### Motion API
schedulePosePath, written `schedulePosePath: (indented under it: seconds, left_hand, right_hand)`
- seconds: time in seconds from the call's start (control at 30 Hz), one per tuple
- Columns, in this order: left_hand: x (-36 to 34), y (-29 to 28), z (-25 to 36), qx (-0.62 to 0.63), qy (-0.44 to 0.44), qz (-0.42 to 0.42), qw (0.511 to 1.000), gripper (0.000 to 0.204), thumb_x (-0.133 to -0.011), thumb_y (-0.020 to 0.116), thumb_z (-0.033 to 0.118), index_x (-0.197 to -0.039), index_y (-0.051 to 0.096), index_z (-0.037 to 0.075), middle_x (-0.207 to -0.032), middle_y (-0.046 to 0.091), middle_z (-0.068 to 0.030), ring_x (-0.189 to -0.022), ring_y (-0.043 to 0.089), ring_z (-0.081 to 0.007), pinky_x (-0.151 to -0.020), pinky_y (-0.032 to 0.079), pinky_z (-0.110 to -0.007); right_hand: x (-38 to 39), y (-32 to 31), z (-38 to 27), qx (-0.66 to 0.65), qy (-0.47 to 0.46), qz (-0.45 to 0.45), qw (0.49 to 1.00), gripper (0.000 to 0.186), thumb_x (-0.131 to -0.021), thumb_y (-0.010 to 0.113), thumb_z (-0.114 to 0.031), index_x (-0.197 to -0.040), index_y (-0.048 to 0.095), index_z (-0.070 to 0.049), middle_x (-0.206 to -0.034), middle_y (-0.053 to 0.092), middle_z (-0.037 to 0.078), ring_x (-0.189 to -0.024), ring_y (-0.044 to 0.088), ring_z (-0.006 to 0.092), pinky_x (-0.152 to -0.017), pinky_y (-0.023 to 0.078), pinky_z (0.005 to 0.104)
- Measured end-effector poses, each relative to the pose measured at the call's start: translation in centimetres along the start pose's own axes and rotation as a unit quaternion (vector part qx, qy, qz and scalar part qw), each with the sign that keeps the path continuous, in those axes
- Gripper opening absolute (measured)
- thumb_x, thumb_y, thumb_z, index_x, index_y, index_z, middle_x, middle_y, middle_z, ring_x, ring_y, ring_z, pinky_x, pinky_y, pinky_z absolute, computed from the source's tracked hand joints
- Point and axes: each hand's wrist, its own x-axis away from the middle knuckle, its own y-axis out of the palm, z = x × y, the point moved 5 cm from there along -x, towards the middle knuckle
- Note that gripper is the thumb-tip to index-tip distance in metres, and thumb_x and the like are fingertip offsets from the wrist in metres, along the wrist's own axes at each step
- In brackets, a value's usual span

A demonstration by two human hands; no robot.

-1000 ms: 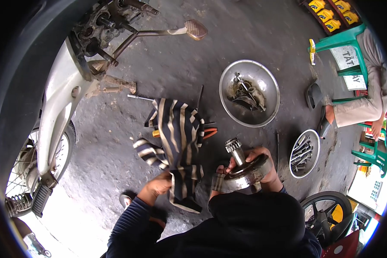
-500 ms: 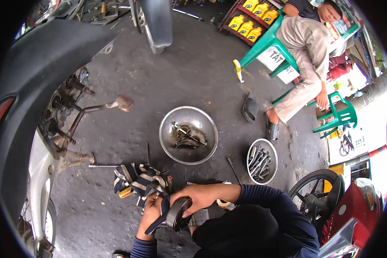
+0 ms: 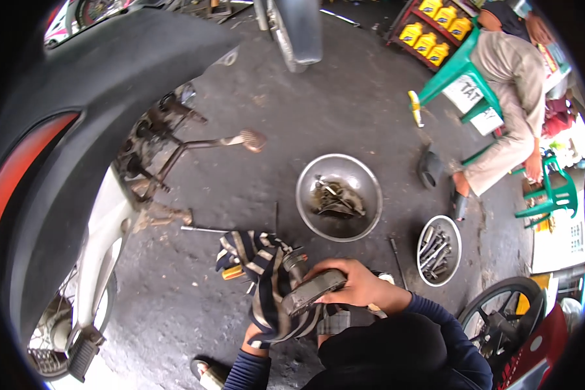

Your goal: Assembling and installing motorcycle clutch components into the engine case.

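My right hand [image 3: 357, 286] is closed around the rim of a dark, greasy, drum-shaped metal part [image 3: 315, 292]. A shorter metal piece [image 3: 296, 263] sticks up beside the drum's far edge; whether the two are joined I cannot tell. Black-and-beige striped cloth [image 3: 266, 305] drapes over my left hand [image 3: 256, 341], so only the wrist area shows and the fingers are hidden. The cloth lies against the left side of the drum. A yellow-handled tool [image 3: 233, 272] rests on the ground just left of the cloth.
Ahead stands a steel bowl [image 3: 305, 214] with wet metal parts in it. A smaller bowl [image 3: 459, 250] of sockets and tools is to the right. Long thin tools [image 3: 398, 260] lie around. A motorcycle [image 3: 97, 214] fills the left; a person [image 3: 510, 110] sits on a green chair [image 3: 452, 71].
My view has shifted left, so the scene sits farther right. My right hand has turned the drum from nearly upright to a flatter tilt. The cloth now covers my left hand.
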Motion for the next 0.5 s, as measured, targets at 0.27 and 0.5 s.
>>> schedulePosePath:
  seconds: [0.27,0.5]
  left_hand:
    - [3.4,3.5,-8.5,0.669,-0.204,0.234,0.676,0.094,-0.086,0.038,0.08,-0.15,0.036,0.011,-0.147,0.047,-0.0118,-0.133,0.047,-0.032,-0.112,0.038,-0.047]
    - [4.9,0.9,-8.2,0.512,-0.294,0.258,0.765,0.068,-0.093,0.051,0.065,-0.121,0.055,0.003,-0.104,0.065,-0.0049,-0.086,0.063,-0.0152,-0.075,0.053,-0.03]
  right_hand:
    - [-2.2,4.3,-1.1,0.382,-0.045,-0.079,0.92,0.052,-0.083,0.072,-0.039,-0.122,0.06,-0.006,-0.122,0.057,0.02,-0.1,0.063,0.0381,-0.082,0.054,0.0437]
    - [-4.6,5.4,2.5,0.553,-0.234,-0.117,0.791,0.031,-0.072,0.065,-0.017,-0.101,0.065,-0.008,-0.102,0.059,0.009,-0.098,0.059,0.0268,-0.083,0.048,0.0416]
